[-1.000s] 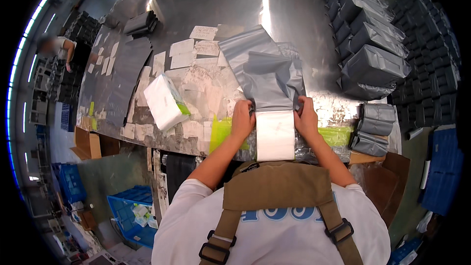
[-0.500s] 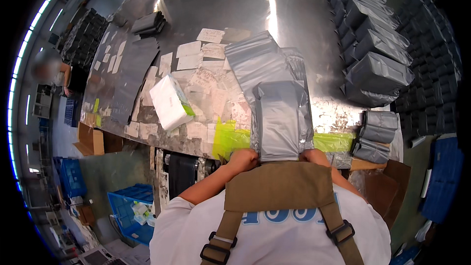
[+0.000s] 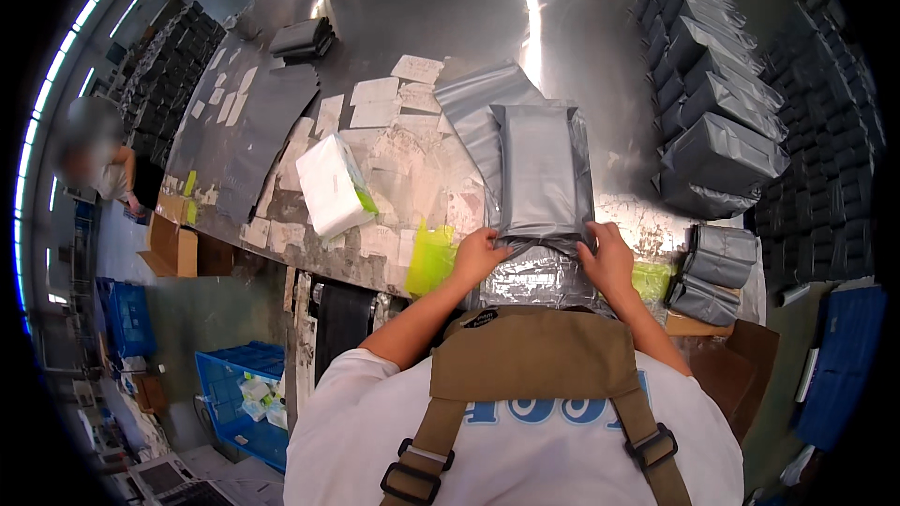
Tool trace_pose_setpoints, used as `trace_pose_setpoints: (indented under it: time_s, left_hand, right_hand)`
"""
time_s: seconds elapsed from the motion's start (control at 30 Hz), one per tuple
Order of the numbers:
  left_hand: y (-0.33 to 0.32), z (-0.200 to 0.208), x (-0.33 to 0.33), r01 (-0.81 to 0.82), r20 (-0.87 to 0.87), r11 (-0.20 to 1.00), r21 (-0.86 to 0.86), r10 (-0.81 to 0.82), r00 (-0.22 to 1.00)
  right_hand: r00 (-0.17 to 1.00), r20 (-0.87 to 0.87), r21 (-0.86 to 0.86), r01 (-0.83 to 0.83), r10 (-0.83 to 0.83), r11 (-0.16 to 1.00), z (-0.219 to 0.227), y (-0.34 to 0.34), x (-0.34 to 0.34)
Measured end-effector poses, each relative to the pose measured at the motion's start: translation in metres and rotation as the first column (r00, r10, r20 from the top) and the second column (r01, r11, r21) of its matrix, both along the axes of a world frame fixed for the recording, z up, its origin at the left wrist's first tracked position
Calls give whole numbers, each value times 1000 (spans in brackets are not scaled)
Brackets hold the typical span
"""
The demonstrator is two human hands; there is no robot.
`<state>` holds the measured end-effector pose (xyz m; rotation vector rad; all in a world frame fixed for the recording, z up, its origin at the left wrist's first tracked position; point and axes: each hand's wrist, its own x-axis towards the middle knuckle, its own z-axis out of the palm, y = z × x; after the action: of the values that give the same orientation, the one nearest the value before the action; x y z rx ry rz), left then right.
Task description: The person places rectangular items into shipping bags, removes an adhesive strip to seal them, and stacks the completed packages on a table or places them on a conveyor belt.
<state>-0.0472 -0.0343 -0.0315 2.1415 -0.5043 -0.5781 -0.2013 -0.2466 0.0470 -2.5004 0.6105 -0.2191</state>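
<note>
Straight in front of me lies a grey plastic mailing bag (image 3: pixel 539 169), with something block-shaped filling it out. At its near end the loose plastic is bunched. My left hand (image 3: pixel 480 255) pinches the left corner of that end. On the right corner, my right hand (image 3: pixel 607 258) has its fingers closed on the plastic. Flat grey bags (image 3: pixel 469 112) are spread beneath and beyond the filled one. A white soft pack with a green end (image 3: pixel 330 186), like a pack of tissues, rests on the table to the left of the bags.
Filled grey parcels (image 3: pixel 717 122) stand in a row at the right. Folded grey bags (image 3: pixel 717 272) sit by the table's right edge, and a dark stack (image 3: pixel 302 39) lies far left. A blue crate (image 3: pixel 239 403) is on the floor. Another person (image 3: pixel 103 155) is at the far left.
The filled bag has slid away from my body along the table. Both hands have moved forward with its near end, uncovering the taped table edge.
</note>
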Motion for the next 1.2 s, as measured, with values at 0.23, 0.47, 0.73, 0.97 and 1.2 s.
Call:
trace_pose_setpoints:
  time_s: [0.23, 0.47, 0.73, 0.97, 1.2]
  left_hand:
    - [-3, 12, 17, -9, 61, 1000, 23, 7, 998]
    - [11, 3, 15, -30, -433, 999, -30, 14, 901]
    - [18, 9, -2, -344, -742, 917, -202, 86, 664]
    - [20, 5, -5, -452, -762, 879, -150, 188, 620]
    - [24, -18, -1, -231, -477, 952, -203, 110, 872]
  right_hand:
    - [940, -90, -104, -338, 330, 935, -29, 24, 44]
    - [771, -559, -134, -447, 305, 884, 45, 46, 34]
    - [858, 211, -200, -430, 468, 880, -4, 86, 57]
    - [765, 276, -198, -547, 581, 814, -18, 89, 70]
    - [688, 202, -342, -617, 697, 709, -17, 96, 74]
